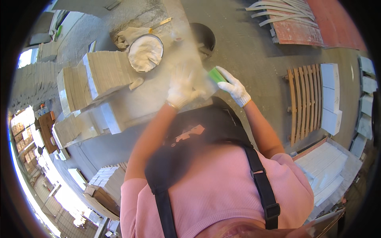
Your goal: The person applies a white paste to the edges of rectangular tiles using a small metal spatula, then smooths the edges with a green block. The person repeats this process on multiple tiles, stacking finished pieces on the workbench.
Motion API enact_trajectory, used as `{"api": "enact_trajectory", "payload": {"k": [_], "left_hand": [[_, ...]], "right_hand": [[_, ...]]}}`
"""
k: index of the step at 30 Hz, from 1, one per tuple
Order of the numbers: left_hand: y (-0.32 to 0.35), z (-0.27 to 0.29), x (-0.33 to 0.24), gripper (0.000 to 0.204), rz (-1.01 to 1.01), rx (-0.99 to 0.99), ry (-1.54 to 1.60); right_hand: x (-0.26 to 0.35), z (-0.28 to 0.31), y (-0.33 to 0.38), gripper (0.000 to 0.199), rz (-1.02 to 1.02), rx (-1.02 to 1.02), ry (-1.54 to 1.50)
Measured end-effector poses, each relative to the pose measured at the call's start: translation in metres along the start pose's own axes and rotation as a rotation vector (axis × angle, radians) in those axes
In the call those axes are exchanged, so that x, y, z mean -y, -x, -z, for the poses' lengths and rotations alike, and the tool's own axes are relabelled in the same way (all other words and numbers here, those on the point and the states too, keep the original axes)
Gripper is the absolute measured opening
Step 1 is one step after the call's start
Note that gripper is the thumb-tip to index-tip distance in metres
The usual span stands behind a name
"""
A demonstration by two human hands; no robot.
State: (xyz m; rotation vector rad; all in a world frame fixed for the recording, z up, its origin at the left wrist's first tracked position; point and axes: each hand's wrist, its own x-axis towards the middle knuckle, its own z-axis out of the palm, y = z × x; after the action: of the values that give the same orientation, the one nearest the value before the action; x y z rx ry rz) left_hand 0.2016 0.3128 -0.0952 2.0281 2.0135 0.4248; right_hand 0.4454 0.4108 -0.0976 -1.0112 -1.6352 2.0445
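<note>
My left hand (pixel 180 88), in a white knit glove, lies over the dusty worktop (pixel 158 93) with its fingers stretched out and apart; they are slightly blurred. Beside its thumb is a pale, thin flat piece (pixel 204 86), its outline hazy. At the worktop's right edge, my right hand (pixel 235 88), also gloved, is closed around a green block (pixel 217 74). The block's far end meets the pale piece's upper right; whether they touch I cannot tell. Beyond my left hand stands a round bowl (pixel 146 53) of whitish material.
Stacked tiles (pixel 107 73) line the worktop's left side. A yellow-handled brush (pixel 162 24) and a crumpled cloth (pixel 126 37) lie behind the bowl. A dark bucket (pixel 203 37) stands beyond the right edge. Farther right are a wooden pallet (pixel 305 101) and white boxes (pixel 330 95).
</note>
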Motion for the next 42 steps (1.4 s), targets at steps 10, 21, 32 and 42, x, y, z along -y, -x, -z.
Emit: {"api": "enact_trajectory", "payload": {"k": [10,21,32,42], "left_hand": [[0.021,0.005,-0.015,0.098,0.191,-0.121,-0.056],[0.013,0.012,0.012,0.093,-0.126,-0.083,-0.17],[0.067,0.071,-0.01,0.079,0.36,-0.023,0.072],[0.091,0.104,-0.017,0.074,0.319,-0.299,-0.079]], "right_hand": [[-0.012,0.008,0.005,0.074,-0.162,-0.103,-0.545],[0.004,-0.009,-0.003,0.069,-0.126,-0.242,-0.63],[0.05,-0.057,-0.061,0.069,0.109,-0.154,0.285],[0.095,-0.11,-0.061,0.058,0.564,-0.153,0.846]]}}
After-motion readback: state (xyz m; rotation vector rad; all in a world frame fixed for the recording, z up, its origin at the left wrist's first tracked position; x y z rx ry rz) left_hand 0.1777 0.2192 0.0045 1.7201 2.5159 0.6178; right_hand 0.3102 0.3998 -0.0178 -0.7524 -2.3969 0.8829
